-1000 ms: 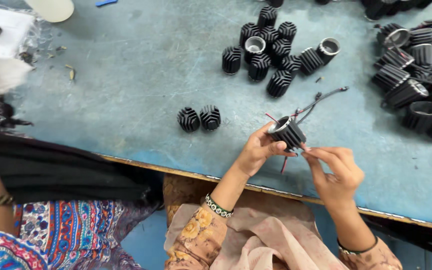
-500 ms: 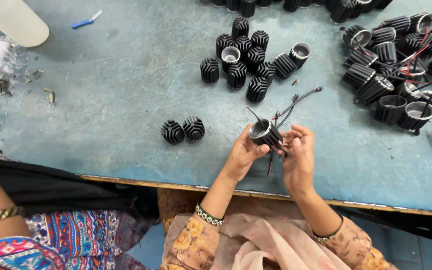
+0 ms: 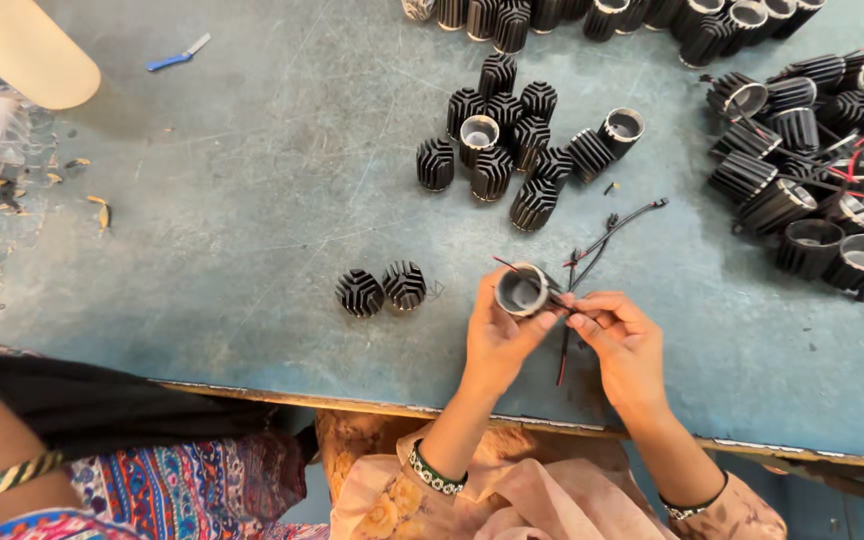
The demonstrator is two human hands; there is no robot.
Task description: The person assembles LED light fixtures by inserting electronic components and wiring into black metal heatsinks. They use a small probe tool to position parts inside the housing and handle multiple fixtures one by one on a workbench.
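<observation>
While the left hand (image 3: 497, 335) clamps the finned housing (image 3: 524, 290) upright, the right hand (image 3: 624, 345) pinches its wires (image 3: 592, 250).

Your worn blue-grey desk (image 3: 252, 230) carries two black finned cylinders (image 3: 382, 289) near you, a cluster of them (image 3: 512, 150) mid-desk, a wired heap (image 3: 812, 150) at right, and a blue cutter (image 3: 178, 54) far left.

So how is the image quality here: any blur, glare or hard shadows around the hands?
Head view: lighting is even and soft, and the table shows faint shadows and no strong glare. The left hand, the right hand and the finned housing look reasonably sharp. The cream object at top left is blurred.
</observation>
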